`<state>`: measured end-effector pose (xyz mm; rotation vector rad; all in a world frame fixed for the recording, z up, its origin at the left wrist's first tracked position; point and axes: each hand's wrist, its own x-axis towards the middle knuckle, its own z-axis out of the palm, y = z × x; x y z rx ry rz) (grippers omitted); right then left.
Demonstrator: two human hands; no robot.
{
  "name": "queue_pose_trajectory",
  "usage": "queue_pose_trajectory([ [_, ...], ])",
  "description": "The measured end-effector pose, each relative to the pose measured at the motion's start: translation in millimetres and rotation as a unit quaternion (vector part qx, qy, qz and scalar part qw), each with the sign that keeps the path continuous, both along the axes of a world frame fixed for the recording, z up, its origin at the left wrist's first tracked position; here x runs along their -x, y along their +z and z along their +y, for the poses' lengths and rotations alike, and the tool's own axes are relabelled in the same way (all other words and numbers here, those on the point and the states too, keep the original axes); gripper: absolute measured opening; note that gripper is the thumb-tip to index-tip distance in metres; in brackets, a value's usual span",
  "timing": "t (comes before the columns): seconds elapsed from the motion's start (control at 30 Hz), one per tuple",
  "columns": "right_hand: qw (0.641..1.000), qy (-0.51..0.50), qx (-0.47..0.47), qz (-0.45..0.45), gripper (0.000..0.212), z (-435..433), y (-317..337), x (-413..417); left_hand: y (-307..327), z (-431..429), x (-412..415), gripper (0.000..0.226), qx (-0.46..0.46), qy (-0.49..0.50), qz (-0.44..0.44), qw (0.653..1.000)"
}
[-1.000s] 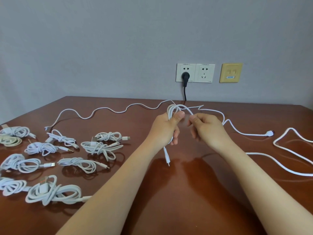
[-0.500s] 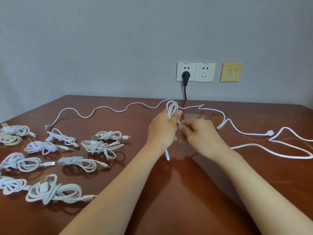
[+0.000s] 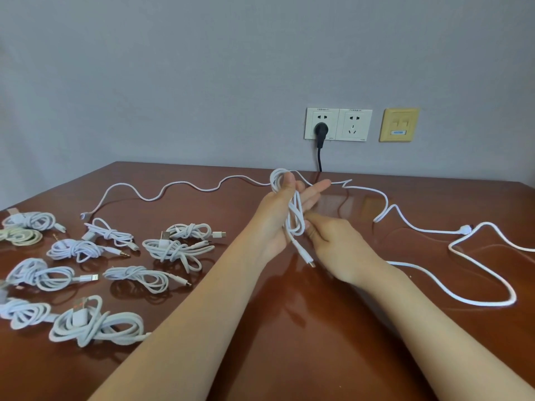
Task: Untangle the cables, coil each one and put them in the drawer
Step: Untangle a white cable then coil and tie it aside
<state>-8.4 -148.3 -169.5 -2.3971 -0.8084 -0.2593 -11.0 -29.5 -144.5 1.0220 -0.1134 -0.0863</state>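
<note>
A white cable [image 3: 295, 224] is looped in several turns around my left hand [image 3: 275, 218], held a little above the middle of the brown table [image 3: 304, 328]. My left thumb pins the top of the loops and the fingers point out straight to the right. My right hand [image 3: 338, 247] pinches the lower end of the coil. The cable's short plug end [image 3: 310, 262] hangs below the hands. Its loose tail [image 3: 512, 299] comes out from under my right forearm and lies in a wide bend on the right. No drawer is in view.
Several knotted white cable bundles [image 3: 173, 250] lie on the left of the table. Another long white cable [image 3: 150, 198] snakes along the back, with a plug [image 3: 464, 229] at the right. A black plug [image 3: 321, 130] sits in a wall socket beside a yellow plate [image 3: 399, 125].
My left hand has turned palm-out and straightened its fingers with the loops around it. My right hand dropped from the top of the coil to its lower end. The tail on the right shifted.
</note>
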Motion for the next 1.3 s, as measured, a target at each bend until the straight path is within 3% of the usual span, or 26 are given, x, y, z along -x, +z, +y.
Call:
queue_pose_trajectory([
  [0.2, 0.999, 0.017, 0.029, 0.021, 0.04, 2.6, -0.7, 1.8, 0.1, 2.0, -3.2, 0.039, 0.063, 0.04, -0.008, 0.997],
  [0.33, 0.997, 0.018, 0.049, 0.048, 0.037, -1.7, 0.2, -2.0, 4.2, 4.3, -4.5, 0.038, 0.036, 0.097, 0.008, 0.995],
  [0.53, 0.998, -0.011, -0.043, 0.055, 0.025, -15.9, 11.1, -10.6, 5.1, 16.2, -7.9, 0.035, 0.021, 0.156, 0.012, 0.987],
  [0.7, 1.0, -0.005, -0.023, 0.006, 0.03, -13.9, 12.2, -11.1, -0.5, 16.4, -12.1, 0.029, -0.102, 0.213, -0.01, 0.972],
  [0.83, 0.998, 0.022, -0.055, -0.036, 0.03, -12.5, 16.7, -9.6, -0.2, 15.1, -6.0, 0.021, -0.132, 0.159, -0.015, 0.978],
  [0.97, 0.996, 0.034, -0.062, -0.051, 0.023, -12.0, 18.2, -7.4, -1.4, 12.0, -1.4, 0.025, -0.222, 0.111, -0.018, 0.968],
  [1.07, 0.996, 0.017, -0.067, -0.054, 0.03, -12.8, 20.6, -5.3, -2.8, 7.6, 1.1, 0.036, -0.297, 0.09, -0.022, 0.95],
  [1.2, 0.995, -0.046, -0.068, -0.048, 0.016, -15.4, 24.7, -2.6, -10.3, 1.8, 2.5, 0.053, -0.368, 0.037, -0.06, 0.927],
  [1.3, 0.992, -0.104, -0.039, -0.064, 0.036, -17.2, 27.5, -1.7, -11.1, -0.9, 4.4, 0.054, -0.399, -0.013, -0.046, 0.916],
])
